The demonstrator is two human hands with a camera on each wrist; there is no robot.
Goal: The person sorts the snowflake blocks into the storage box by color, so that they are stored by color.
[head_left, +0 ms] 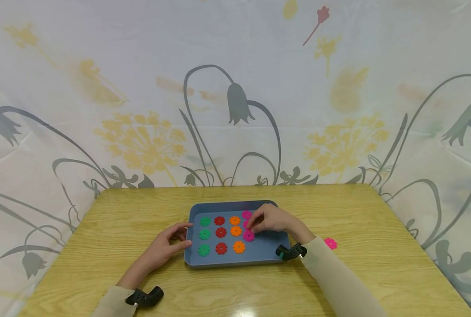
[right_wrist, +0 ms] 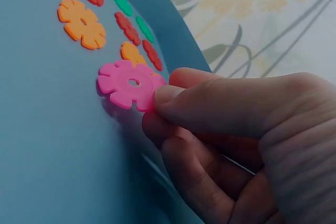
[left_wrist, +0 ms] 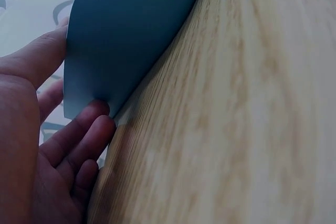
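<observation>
The blue tray [head_left: 235, 263] stands on the table. My left hand [head_left: 164, 246] holds its left end, thumb at the rim and fingers against the wall [left_wrist: 131, 30]. Over the tray, my right hand [head_left: 271, 219] pinches a pink notched plastic disc [right_wrist: 123, 83] between thumb and forefinger. In the tray lie three green discs [head_left: 205, 234], three red discs [head_left: 220, 232] and three orange discs [head_left: 235, 231], in columns from left to right. A further pink disc [head_left: 246, 215] is at the back, beside the orange column. The right fingers partly cover another pink patch there.
One more pink disc [head_left: 331, 243] lies on the wooden table [head_left: 172, 290], right of the tray near the right forearm. A patterned curtain [head_left: 235, 145] hangs behind the table's far edge.
</observation>
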